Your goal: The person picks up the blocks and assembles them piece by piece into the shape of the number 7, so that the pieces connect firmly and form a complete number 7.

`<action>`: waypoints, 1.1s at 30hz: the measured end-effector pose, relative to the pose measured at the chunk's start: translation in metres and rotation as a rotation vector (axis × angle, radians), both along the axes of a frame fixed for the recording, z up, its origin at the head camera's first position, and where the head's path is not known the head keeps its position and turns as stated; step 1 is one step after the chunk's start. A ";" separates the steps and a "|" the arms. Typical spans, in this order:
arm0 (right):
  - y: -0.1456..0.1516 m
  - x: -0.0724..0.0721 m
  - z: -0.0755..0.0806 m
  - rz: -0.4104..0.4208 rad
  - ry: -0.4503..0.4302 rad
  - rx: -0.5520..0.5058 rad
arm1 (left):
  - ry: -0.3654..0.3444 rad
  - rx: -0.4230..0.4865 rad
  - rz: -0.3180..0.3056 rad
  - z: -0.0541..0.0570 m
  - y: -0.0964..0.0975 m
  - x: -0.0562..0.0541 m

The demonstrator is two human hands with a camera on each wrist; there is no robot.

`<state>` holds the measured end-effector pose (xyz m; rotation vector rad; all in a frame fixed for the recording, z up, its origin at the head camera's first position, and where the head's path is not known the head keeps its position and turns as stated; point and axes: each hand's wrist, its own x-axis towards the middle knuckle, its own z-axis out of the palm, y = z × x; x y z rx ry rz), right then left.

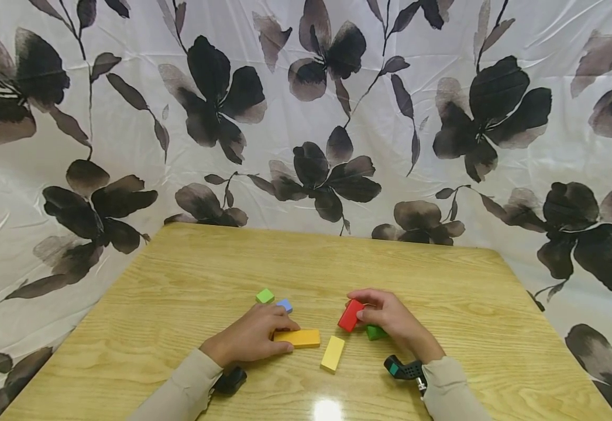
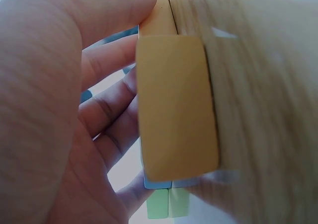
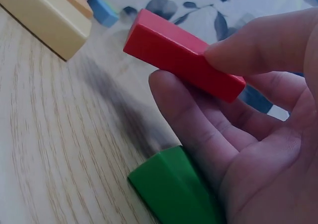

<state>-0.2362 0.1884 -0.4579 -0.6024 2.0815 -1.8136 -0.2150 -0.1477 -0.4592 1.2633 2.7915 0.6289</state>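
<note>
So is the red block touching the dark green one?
Apart. The right wrist view shows a gap between the red block in the right hand and the dark green block.

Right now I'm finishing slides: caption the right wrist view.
Right hand holds a red rectangular block above a wood-grain table.

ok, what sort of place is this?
Probably a makeshift indoor recording station: a wood-grain table, a creased floral cloth filling the background, and a black strapped device on the right wrist. The wider room is not visible.
</note>
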 end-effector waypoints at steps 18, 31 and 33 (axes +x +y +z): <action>-0.007 -0.004 0.001 0.014 0.048 0.067 | 0.022 0.005 -0.001 -0.002 0.000 0.000; -0.011 -0.007 0.002 0.076 0.014 0.091 | 0.009 0.002 0.005 0.000 0.001 0.000; -0.011 -0.006 0.002 0.076 0.016 0.098 | 0.008 0.001 0.007 -0.001 0.000 0.000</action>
